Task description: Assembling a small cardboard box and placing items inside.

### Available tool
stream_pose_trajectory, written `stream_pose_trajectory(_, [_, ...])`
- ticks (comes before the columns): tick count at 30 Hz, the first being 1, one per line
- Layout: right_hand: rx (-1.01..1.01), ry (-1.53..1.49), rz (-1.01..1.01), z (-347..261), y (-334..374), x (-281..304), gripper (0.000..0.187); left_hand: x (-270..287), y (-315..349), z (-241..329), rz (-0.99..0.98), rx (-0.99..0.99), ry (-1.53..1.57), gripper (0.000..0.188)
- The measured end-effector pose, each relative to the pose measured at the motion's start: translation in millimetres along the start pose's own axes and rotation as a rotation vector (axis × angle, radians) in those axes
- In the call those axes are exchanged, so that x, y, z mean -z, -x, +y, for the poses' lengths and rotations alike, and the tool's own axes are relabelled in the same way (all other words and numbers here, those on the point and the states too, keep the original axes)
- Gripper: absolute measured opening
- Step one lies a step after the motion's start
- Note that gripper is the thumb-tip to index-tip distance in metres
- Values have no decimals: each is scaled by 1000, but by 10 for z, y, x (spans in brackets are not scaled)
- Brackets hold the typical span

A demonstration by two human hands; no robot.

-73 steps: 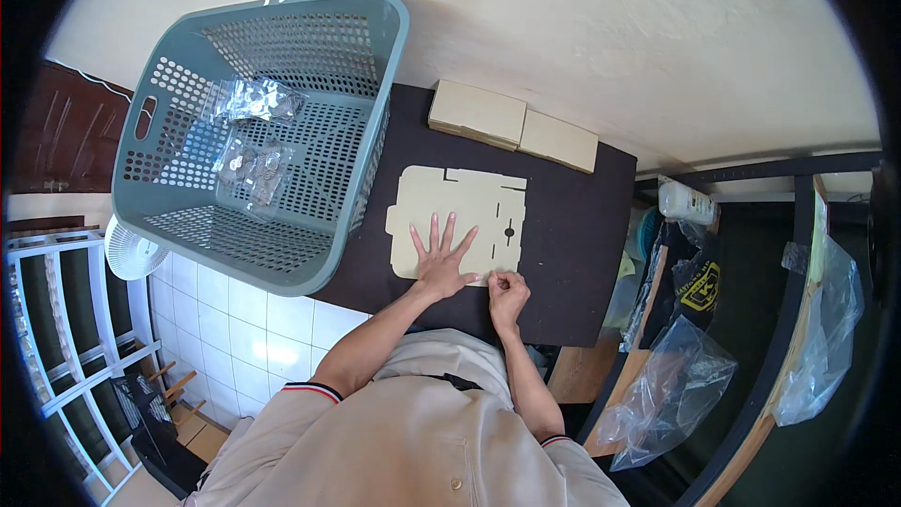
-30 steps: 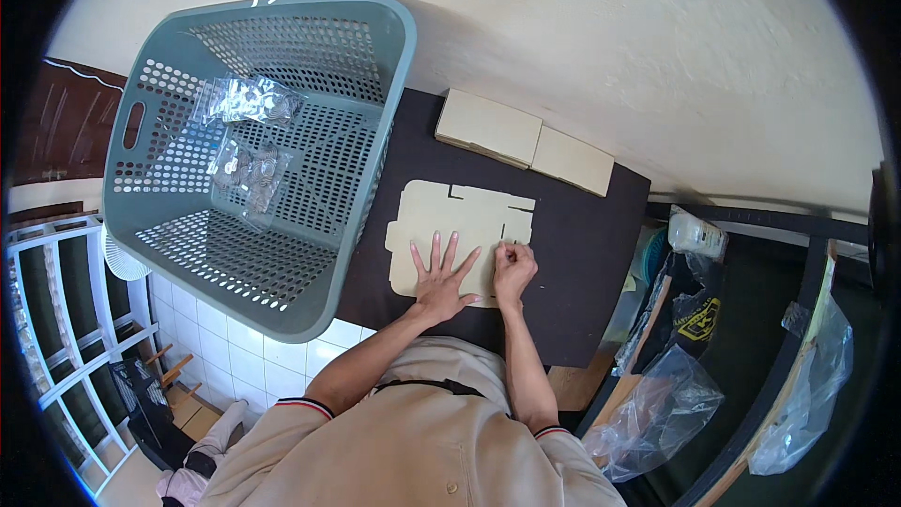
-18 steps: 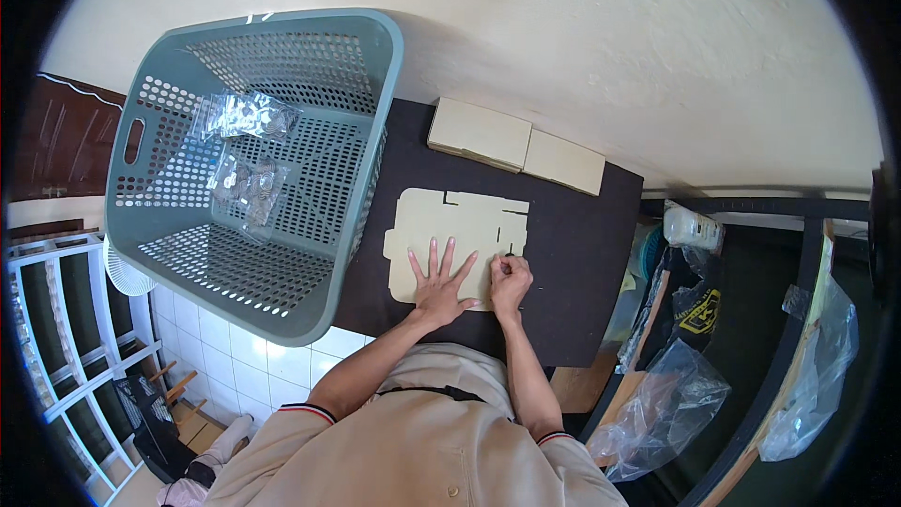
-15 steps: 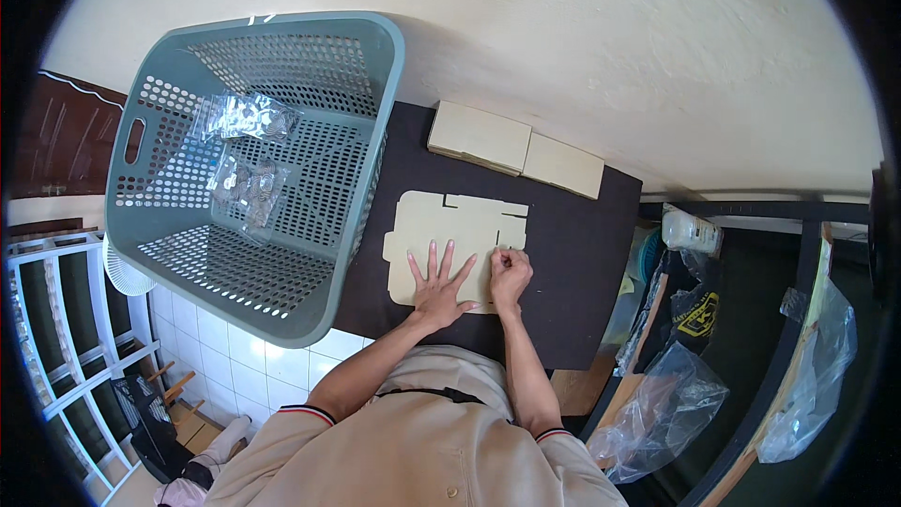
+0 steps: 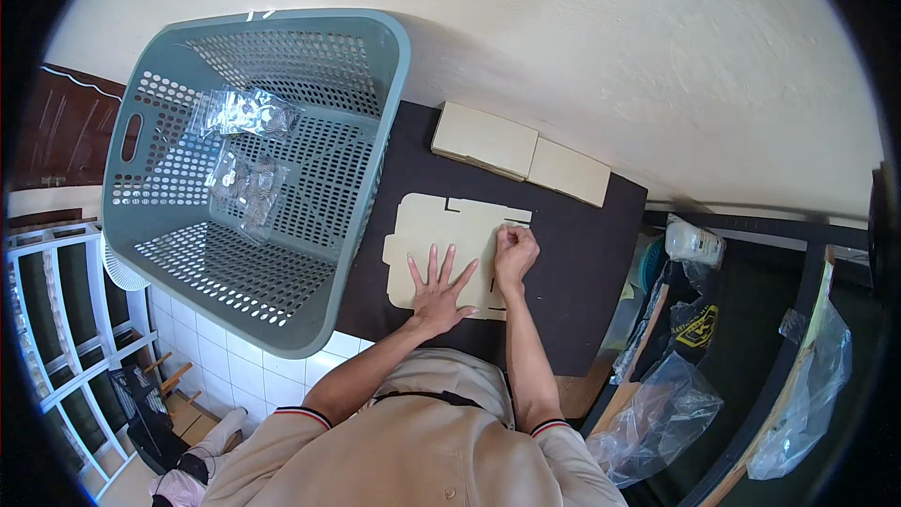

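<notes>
A flat die-cut cardboard sheet (image 5: pixel 427 225), tan with rounded corners and several slots, lies on the dark table. My left hand (image 5: pixel 437 298) rests flat on its lower part, fingers spread. At the sheet's right edge my right hand (image 5: pixel 515 255) is closed, the fingertips pinched together near the upper right slot. Whether anything is between those fingers is hidden.
Two folded cardboard boxes (image 5: pixel 483 139) (image 5: pixel 569 172) sit by the wall at the back of the dark table (image 5: pixel 587 253). To the left stands a large grey-green perforated basket (image 5: pixel 361 253) with clear plastic packets (image 5: pixel 249 115) inside. A shelf with plastic bags (image 5: pixel 662 413) is at the right.
My right hand has moved up along the right edge of the sheet, uncovering slots lower down. The left hand has stayed flat in place.
</notes>
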State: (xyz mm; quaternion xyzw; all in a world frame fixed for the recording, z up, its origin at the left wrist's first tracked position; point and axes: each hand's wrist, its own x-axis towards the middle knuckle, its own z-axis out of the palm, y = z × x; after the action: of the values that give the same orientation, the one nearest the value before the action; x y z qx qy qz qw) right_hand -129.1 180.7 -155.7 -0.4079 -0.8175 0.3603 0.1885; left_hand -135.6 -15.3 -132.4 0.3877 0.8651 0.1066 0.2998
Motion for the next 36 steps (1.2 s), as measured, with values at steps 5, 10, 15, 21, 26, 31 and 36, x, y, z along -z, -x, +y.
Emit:
stream_pose_trajectory(5, [-29, 1, 2, -36, -154, -33, 12, -16, -12, 3, -1, 1, -3, 109])
stream_pose_trajectory(10, [-9, -40, 39, 44, 23, -6, 12, 7, -13, 14, 11, 4, -1, 108])
stream_pose_trajectory(15, [28, 50, -21, 189, 409, 232, 12, -52, 13, 7, 33, 1, -18, 107])
stream_pose_trajectory(21, [-94, 61, 193, 430, 935, 615, 24, 39, 146, -40, 120, -48, 123, 114])
stream_pose_trajectory(26, [-192, 116, 18, 478, 1197, 711, 55, -48, 580, -314, 416, 132, 174, 100])
stream_pose_trajectory(31, [-317, -48, 10, 697, 1262, 639, 46, -226, 796, -294, 486, 478, 406, 83])
stream_pose_trajectory(36, [-588, -612, -409, 774, 1326, 875, 19, -460, 793, -289, 710, 454, 735, 83])
